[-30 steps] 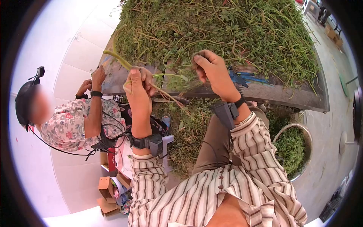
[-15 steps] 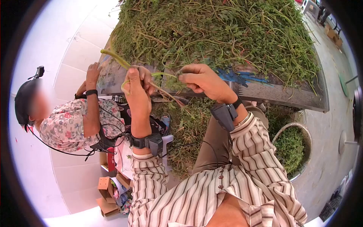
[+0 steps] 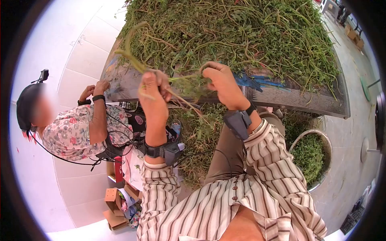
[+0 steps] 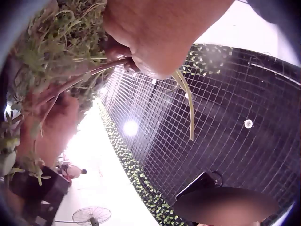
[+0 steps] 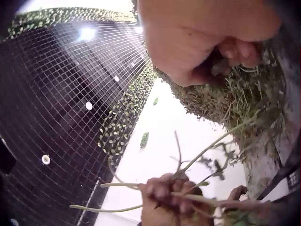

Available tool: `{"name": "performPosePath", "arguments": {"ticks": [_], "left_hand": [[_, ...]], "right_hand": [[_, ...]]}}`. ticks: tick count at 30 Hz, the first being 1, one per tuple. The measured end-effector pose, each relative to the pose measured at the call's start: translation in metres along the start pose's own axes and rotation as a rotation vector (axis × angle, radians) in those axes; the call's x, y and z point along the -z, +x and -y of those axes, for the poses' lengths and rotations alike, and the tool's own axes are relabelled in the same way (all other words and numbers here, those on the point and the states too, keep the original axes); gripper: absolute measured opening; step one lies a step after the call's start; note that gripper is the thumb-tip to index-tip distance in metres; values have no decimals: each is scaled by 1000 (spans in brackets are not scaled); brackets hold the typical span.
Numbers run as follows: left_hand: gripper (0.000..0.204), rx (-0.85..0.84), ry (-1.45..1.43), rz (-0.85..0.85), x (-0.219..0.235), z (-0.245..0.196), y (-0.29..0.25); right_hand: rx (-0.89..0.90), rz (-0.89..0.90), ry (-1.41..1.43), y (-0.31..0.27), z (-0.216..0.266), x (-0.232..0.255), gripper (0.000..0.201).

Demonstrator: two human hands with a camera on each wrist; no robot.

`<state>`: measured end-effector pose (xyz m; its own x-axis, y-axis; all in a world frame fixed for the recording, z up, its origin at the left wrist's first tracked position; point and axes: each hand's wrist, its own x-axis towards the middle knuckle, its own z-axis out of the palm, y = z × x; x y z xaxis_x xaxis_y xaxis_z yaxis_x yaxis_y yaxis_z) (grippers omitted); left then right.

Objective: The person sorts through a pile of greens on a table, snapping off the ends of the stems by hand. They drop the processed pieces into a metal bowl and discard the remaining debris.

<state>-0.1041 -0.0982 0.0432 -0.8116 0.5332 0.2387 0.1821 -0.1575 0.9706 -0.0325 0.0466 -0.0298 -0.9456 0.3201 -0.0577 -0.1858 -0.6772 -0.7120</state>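
Observation:
My left hand (image 3: pixel 152 86) grips a small bunch of long green stalks (image 3: pixel 130 58) whose ends stick up to the left and trail down to the right. The same hand (image 4: pixel 155 37) fills the top of the left wrist view, with a stalk (image 4: pixel 188 106) hanging from it. My right hand (image 3: pixel 219 78) pinches a leafy sprig (image 3: pixel 189 80) that runs across to the left hand's bunch. In the right wrist view the right hand (image 5: pixel 202 37) is curled at the top and the left hand (image 5: pixel 167 197) shows below with its stalks. A big heap of greens (image 3: pixel 241 32) covers the table ahead.
The table's front edge (image 3: pixel 281 98) runs just past my hands. A metal bowl (image 3: pixel 323 140) of picked greens stands at the lower right. More greens (image 3: pixel 197 136) lie below the table. Another person (image 3: pixel 80 128) sits at the left, hands on the table's corner. Small boxes (image 3: pixel 114 201) lie on the floor.
My left hand rose and shifted slightly right with its stalks. My right hand moved back right and up, pulling at the sprig. The other person's hands shifted at the table's corner.

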Motion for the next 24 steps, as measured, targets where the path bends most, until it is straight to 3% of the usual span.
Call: {"name": "performPosePath", "arguments": {"ticks": [2,3,5,7,11,18,24], "left_hand": [[37,-39,-59,-147,5,-10,2],[36,-57,-77,-118,11,-12,4],[36,-68,-57,-129,12,-12,2],[36,-80,-35,-142,9,-11,0],[36,-46,-96,-65,5,-2,-5],[36,-15,-64,91,-8,8,-11],[42,24,-1,60,-13,15,-12]], "right_hand": [[66,-86,-123,2,4,8,3],[67,-86,-123,1,6,6,3],[2,-2,99,0,9,-2,6],[-35,67,91,-3,8,-7,7],[-121,260,-22,-10,4,-11,9],[-164,261,10,-8,0,-14,13],[-131,243,-4,-9,1,-12,13]]}}
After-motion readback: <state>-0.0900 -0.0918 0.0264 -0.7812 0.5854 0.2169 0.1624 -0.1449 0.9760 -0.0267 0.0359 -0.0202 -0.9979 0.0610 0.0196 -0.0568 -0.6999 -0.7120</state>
